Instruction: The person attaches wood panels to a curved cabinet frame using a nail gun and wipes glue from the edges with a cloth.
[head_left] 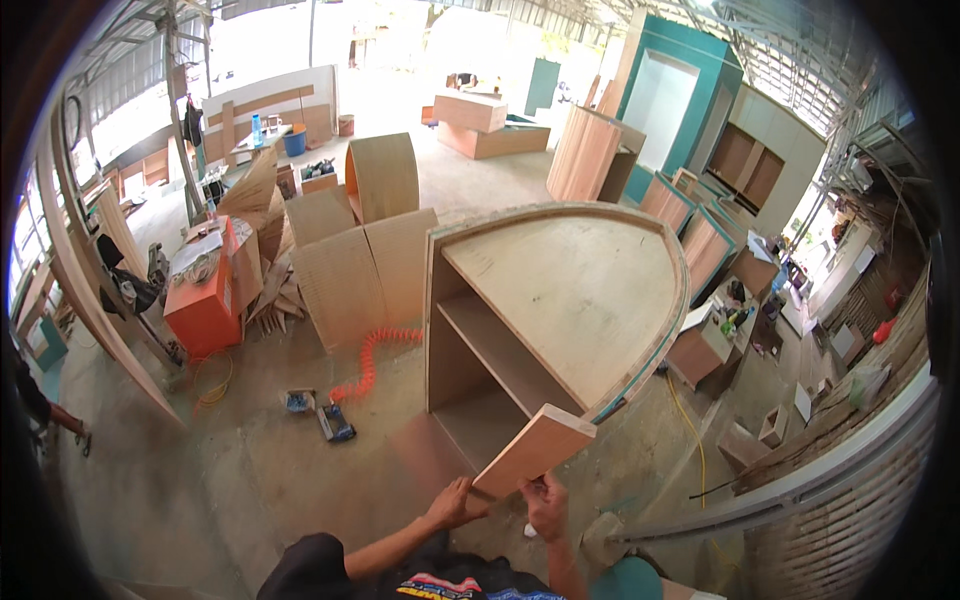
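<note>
A flat, light-brown wooden board (533,452) is tilted in front of me, against or just before the near edge of a curved cabinet. My right hand (546,506) is closed on its lower edge. At the lower left corner, my left hand (458,503) has its fingers curled around the board's end. The cabinet (575,290) has a pale, rounded plywood top, an open front and an inner shelf (500,345). Part of its lower opening is hidden behind the board.
A nail gun (336,422) lies on the floor beside a coiled orange air hose (368,362). Curved plywood pieces (362,270) and an orange box (208,290) stand to the left. A yellow cable (690,425) runs along the floor at right, near a cluttered bench (712,345).
</note>
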